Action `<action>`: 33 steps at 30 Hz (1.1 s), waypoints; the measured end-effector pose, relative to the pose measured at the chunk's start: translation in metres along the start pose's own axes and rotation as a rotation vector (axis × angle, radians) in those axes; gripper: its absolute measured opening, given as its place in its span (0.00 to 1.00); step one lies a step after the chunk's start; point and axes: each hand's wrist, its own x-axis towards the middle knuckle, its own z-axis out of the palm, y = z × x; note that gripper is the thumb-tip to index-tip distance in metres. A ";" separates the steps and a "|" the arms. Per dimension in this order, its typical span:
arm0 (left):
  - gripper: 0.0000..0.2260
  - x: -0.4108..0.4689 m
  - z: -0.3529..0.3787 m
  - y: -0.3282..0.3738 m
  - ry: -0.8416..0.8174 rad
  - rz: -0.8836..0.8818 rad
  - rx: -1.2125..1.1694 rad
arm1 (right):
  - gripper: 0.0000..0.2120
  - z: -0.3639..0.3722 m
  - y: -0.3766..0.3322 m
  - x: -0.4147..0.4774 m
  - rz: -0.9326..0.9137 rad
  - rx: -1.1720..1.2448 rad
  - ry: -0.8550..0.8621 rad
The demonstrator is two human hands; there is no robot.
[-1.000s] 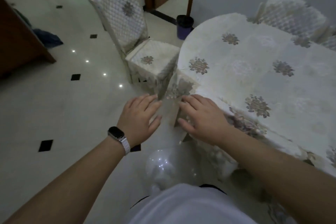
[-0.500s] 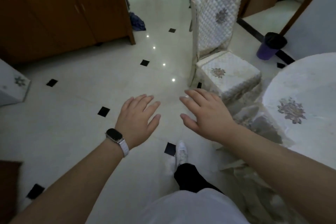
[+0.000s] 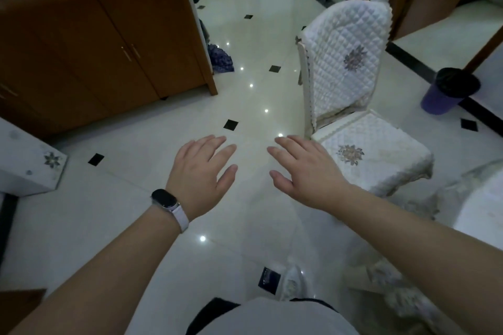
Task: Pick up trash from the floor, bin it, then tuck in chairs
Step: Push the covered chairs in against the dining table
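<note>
A chair with a white quilted cover (image 3: pixel 351 90) stands out on the tiled floor, its seat facing the table's draped cloth (image 3: pixel 473 198) at the right edge. My left hand (image 3: pixel 201 174), with a watch on the wrist, hovers palm down over the floor, fingers spread, holding nothing. My right hand (image 3: pixel 302 171) is held out the same way just left of the chair's seat, not touching it. A purple bin with a black liner (image 3: pixel 449 92) stands by the wall at the right. I see no trash on the floor close by.
A brown wooden cabinet (image 3: pixel 103 51) fills the upper left, with dark blue bundles (image 3: pixel 220 58) on the floor beside it. Part of another white covered seat (image 3: pixel 27 163) juts in at the left edge. My white shoe (image 3: pixel 294 280) is below my hands.
My view has swung left, away from the table, toward the cabinet and open floor. Both hands have come off the tablecloth edge and now hover empty above the tiles.
</note>
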 end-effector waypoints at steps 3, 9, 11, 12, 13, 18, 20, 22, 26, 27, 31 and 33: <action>0.21 0.030 0.002 -0.010 0.013 -0.015 -0.010 | 0.22 0.007 0.018 0.031 0.011 0.028 0.002; 0.19 0.079 0.029 -0.065 0.026 -0.017 -0.040 | 0.21 0.035 0.042 0.093 0.038 0.046 0.002; 0.20 0.102 0.040 -0.081 0.023 -0.009 -0.056 | 0.21 0.049 0.051 0.117 0.054 0.033 -0.003; 0.20 0.115 0.046 -0.090 0.026 0.001 -0.064 | 0.21 0.056 0.055 0.129 0.066 0.024 -0.009; 0.21 0.127 0.052 -0.101 0.029 0.012 -0.075 | 0.21 0.063 0.059 0.141 0.077 0.016 -0.018; 0.21 0.197 0.082 -0.173 0.047 0.036 -0.157 | 0.22 0.097 0.074 0.225 0.130 -0.057 -0.103; 0.20 0.228 0.088 -0.207 0.041 0.044 -0.189 | 0.22 0.106 0.077 0.265 0.172 -0.075 -0.117; 0.20 0.260 0.089 -0.240 0.036 0.058 -0.208 | 0.23 0.112 0.078 0.305 0.198 -0.096 -0.112; 0.19 0.326 0.082 -0.287 0.081 0.106 -0.235 | 0.24 0.114 0.087 0.369 0.254 -0.146 -0.095; 0.19 0.342 0.081 -0.295 0.094 0.124 -0.237 | 0.24 0.116 0.091 0.382 0.271 -0.152 -0.090; 0.19 0.392 0.090 -0.316 0.114 0.182 -0.270 | 0.24 0.133 0.114 0.414 0.319 -0.159 -0.090; 0.20 0.419 0.100 -0.323 0.076 0.194 -0.264 | 0.24 0.144 0.134 0.431 0.338 -0.153 -0.107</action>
